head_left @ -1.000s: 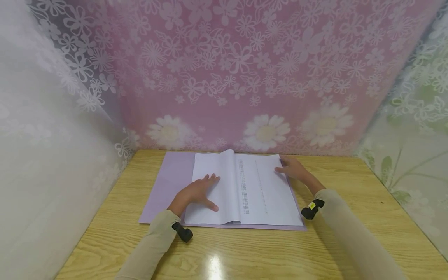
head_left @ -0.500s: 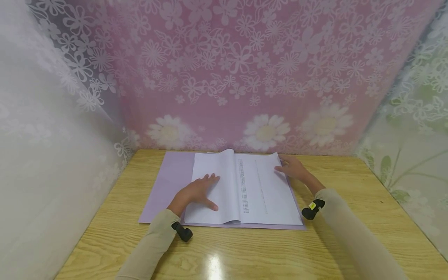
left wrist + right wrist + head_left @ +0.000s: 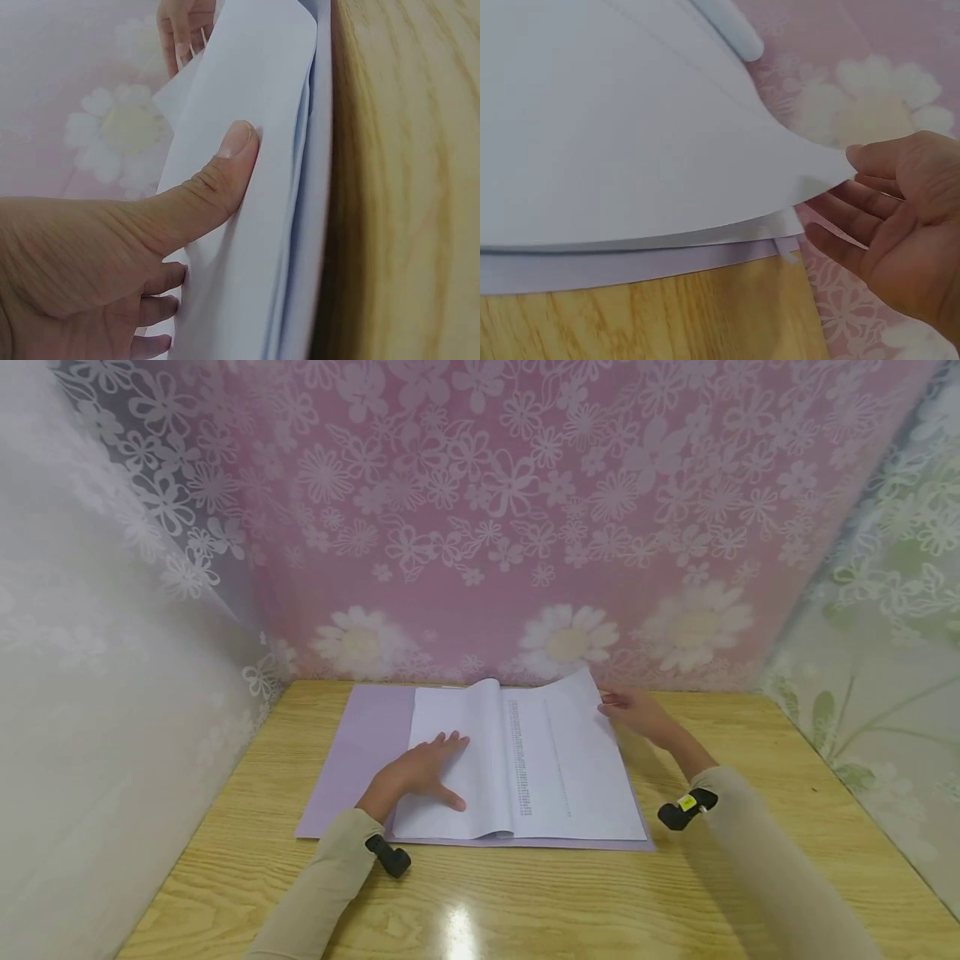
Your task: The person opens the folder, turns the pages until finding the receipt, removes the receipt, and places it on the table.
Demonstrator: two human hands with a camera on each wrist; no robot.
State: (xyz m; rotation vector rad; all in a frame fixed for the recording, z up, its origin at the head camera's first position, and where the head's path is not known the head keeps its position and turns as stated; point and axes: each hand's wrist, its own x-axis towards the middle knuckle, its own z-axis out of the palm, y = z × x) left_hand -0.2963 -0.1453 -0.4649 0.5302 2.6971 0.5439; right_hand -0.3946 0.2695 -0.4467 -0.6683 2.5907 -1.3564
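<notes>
A lilac folder (image 3: pixel 360 735) lies spread on the wooden table, with white sheets opened out over it. My left hand (image 3: pixel 422 772) rests on the left-hand pages (image 3: pixel 442 706), fingers spread and thumb apart; the left wrist view shows the thumb lying across the paper. On the right side, a printed sheet (image 3: pixel 592 768) has its far corner raised. That corner of the sheet (image 3: pixel 780 165) is pinched between the thumb and index finger of my right hand (image 3: pixel 907 217), the other fingers loosely bent below. More paper lies under the lifted sheet.
The wooden table (image 3: pixel 420 902) extends around the folder. Behind it stands a pink flowered curtain (image 3: pixel 480 568), close to the folder's far edge. Pale flowered cloth (image 3: pixel 112 710) hangs at both sides. Each wrist carries a small black camera (image 3: pixel 387 857).
The right-hand sheet's far corner has risen from nearly flat, pulled up by my right hand, which has shifted slightly right. My left hand has stayed in place.
</notes>
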